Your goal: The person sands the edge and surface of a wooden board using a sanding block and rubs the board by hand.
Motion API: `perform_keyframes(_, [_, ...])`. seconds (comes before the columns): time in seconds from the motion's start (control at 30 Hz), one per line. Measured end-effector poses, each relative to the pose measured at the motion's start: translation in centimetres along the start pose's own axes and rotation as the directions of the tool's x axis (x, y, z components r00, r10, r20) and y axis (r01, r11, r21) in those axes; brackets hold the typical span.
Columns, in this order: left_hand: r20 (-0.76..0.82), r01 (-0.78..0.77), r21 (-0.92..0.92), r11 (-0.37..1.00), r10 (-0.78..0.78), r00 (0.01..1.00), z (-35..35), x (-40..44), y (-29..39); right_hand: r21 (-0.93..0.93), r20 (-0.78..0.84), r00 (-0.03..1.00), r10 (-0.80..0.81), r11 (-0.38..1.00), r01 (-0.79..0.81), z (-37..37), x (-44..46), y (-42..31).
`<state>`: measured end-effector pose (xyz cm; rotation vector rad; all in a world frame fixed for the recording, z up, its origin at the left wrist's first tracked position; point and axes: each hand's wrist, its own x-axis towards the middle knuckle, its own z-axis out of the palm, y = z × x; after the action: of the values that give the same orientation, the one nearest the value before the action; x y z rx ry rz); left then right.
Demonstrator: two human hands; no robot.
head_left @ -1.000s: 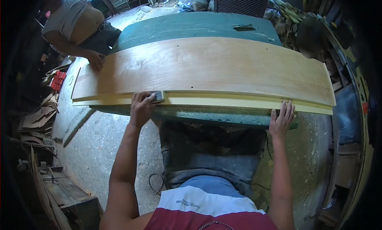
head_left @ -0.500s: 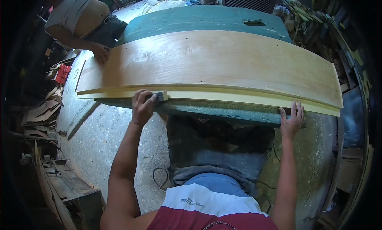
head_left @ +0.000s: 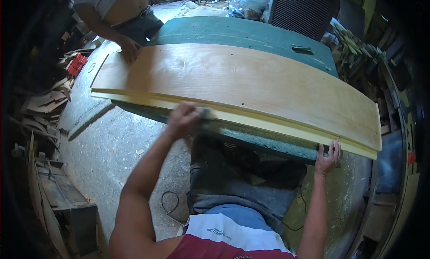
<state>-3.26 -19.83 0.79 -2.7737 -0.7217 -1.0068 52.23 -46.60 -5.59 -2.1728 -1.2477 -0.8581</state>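
Observation:
A long, light wooden panel (head_left: 215, 75) lies on a green worktable (head_left: 251, 30), its pale yellow edge strip (head_left: 282, 126) facing me. My left hand (head_left: 181, 121) is closed around a small sanding block (head_left: 207, 117), smeared by motion, at that near edge. Farther right, my right hand (head_left: 328, 160) rests against the edge near the panel's right end, thumb and fingers apart, gripping no tool. At the far left end, another person's hand (head_left: 130, 49) touches the panel.
A small dark piece (head_left: 303, 49) lies on the table's far side. Wood offcuts (head_left: 47, 102) are heaped at left, with more scrap strips (head_left: 349, 46) at back right. A cable (head_left: 168, 203) loops on the floor by my legs.
My left hand has slid right along the panel's edge with the sanding block. My right hand stays at the right end. The view has tilted, so the panel slopes down to the right.

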Motion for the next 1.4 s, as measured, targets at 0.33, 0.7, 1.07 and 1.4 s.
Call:
perform_keyframes(0.33, [0.047, -0.185, -0.125, 0.975, 0.192, 0.98, 2.1, 4.5, 5.4, 0.113, -0.026, 0.992, 0.12, 0.987, -0.116, -1.1, 0.7, -1.3])
perform_keyframes(0.7, [0.074, -0.249, -0.253, 0.935, 0.276, 0.958, 13.4, 16.6, 25.0, 0.154, -0.01, 0.991, 0.136, 0.979, -0.132, -2.0, 0.6, -0.5])
perform_keyframes(1.07, [0.002, -0.378, -0.123, 0.917, 0.381, 0.924, 9.4, 13.2, 17.9, 0.836, 0.026, 0.684, 0.729, 0.359, -0.415, 0.2, -2.2, -0.3])
perform_keyframes(1.4, [0.042, -0.312, -0.357, 0.88, 0.349, 0.936, 26.3, 29.9, 45.4, 0.875, 0.47, 0.162, 0.868, -0.434, -0.216, -4.4, -4.6, 3.1])
